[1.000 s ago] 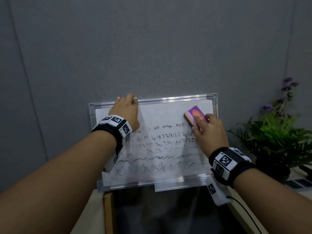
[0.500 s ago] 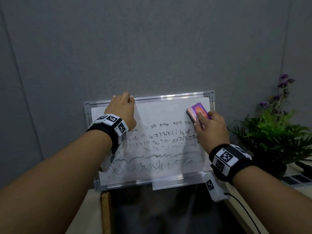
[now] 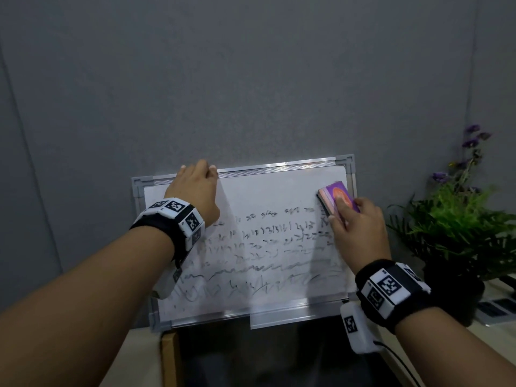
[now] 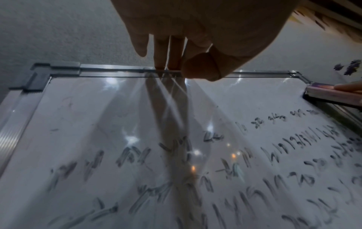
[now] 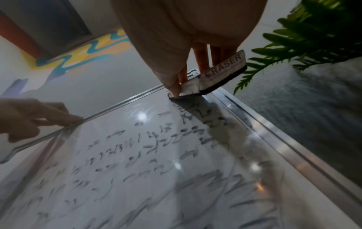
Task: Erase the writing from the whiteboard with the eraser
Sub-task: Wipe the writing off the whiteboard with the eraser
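Note:
A small whiteboard [image 3: 265,191] with a silver frame leans against the grey wall. Smeared black writing [image 3: 268,247] covers its middle and lower part; the top strip is wiped. My right hand [image 3: 360,227] grips a purple and orange eraser [image 3: 335,198] by its sides and presses it flat on the board's upper right corner. The eraser [image 5: 221,72] carries the word ERASER on its side. My left hand [image 3: 195,188] grips the top frame [image 4: 117,72] near the left corner, its fingertips [image 4: 166,65] on the edge and the thumb on the front.
A potted green plant [image 3: 458,224] with purple flowers stands close to the right of the board. A dark panel [image 3: 251,356] lies below the board, with pale tabletop on either side. The grey wall [image 3: 251,79] rises behind.
The eraser and my right hand have slid to the right along the board's top, toward the right frame. My left hand has kept its hold on the top frame.

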A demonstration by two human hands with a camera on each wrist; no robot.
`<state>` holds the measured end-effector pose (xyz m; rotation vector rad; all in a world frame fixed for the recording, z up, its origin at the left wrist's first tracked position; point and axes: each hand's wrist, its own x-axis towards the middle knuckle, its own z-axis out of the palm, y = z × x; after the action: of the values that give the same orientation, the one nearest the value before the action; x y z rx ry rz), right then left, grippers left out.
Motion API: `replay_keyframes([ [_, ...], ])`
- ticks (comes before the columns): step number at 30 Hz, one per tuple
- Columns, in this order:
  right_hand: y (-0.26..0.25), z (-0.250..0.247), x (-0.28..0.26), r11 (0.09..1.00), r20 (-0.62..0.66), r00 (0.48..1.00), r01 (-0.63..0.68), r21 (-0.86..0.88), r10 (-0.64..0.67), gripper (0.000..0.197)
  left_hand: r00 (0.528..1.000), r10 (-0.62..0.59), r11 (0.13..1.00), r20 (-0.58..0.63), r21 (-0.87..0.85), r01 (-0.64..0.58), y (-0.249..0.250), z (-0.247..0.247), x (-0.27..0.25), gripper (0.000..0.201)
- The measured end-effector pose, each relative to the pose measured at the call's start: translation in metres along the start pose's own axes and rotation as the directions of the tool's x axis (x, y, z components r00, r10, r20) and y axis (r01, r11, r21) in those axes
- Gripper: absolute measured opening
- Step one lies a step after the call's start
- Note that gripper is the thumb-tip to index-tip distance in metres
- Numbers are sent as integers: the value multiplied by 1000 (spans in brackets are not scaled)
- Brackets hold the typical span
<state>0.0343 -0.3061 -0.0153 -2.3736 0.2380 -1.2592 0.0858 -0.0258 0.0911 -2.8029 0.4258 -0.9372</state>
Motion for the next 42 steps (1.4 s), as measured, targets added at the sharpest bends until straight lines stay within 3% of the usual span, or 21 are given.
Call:
replay_keyframes([
  [5,4,1,-14,998,38,998,49,-41,-48,45,1000,-11,1000,-23,-9,11,0,3,2,77],
  [12,12,3,-9,1000,-20,1000,18,-9,-19,44,1000,-16,1000,-19,4,16,-2,4,3,78],
  [19,5,8,-17,995,9,995,95,-34,-95,45,999,-27,1000,-20,4,27,-2,6,3,80],
  [42,11,8,-17,998,2,998,66,17,-66,45,999,-28,1000,-37,11,29,-2,7,2,79],
])
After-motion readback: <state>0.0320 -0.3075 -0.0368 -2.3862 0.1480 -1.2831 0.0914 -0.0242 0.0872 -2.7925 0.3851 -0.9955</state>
